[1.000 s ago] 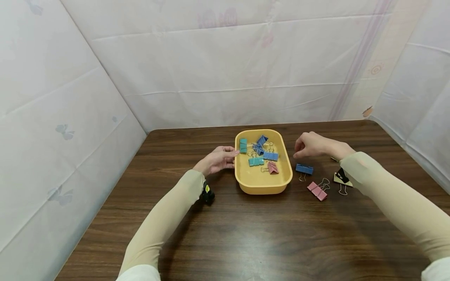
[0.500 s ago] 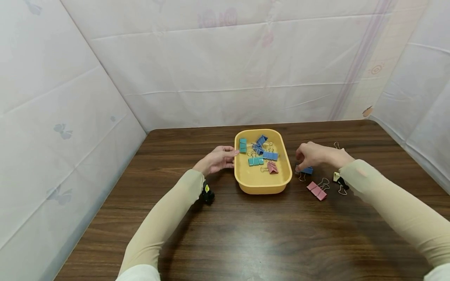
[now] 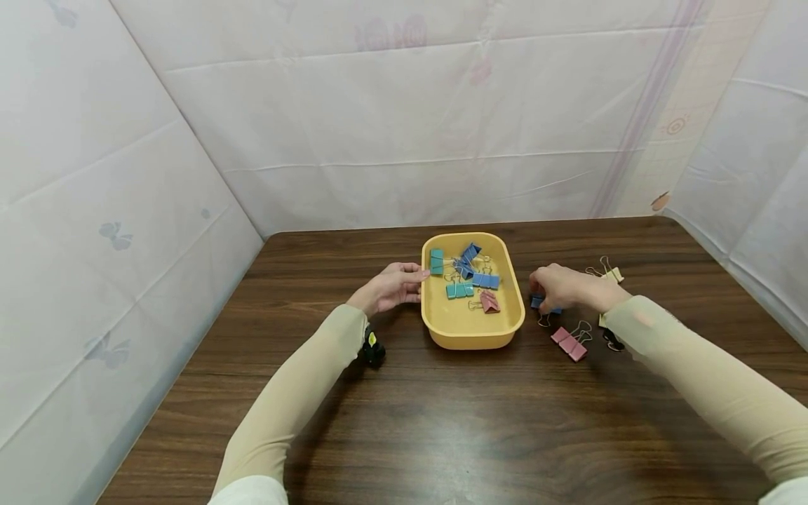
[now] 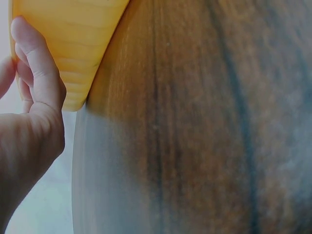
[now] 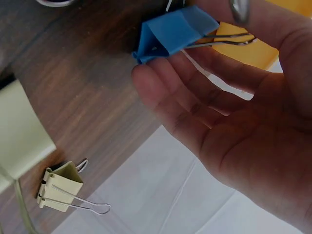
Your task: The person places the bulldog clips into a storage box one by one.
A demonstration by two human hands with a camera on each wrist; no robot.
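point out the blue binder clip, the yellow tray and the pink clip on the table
blue binder clip [image 5: 173, 30], right wrist view, its blue body
yellow tray [image 3: 472, 337], head view, near rim
pink clip [image 3: 569, 344], head view, its pink body

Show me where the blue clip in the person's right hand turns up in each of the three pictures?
Head view: blue clip right of centre, under the right hand.
Left wrist view: not in it.
Right wrist view: blue clip at the top, pinched by the fingers.
Shared landmark: the yellow tray.
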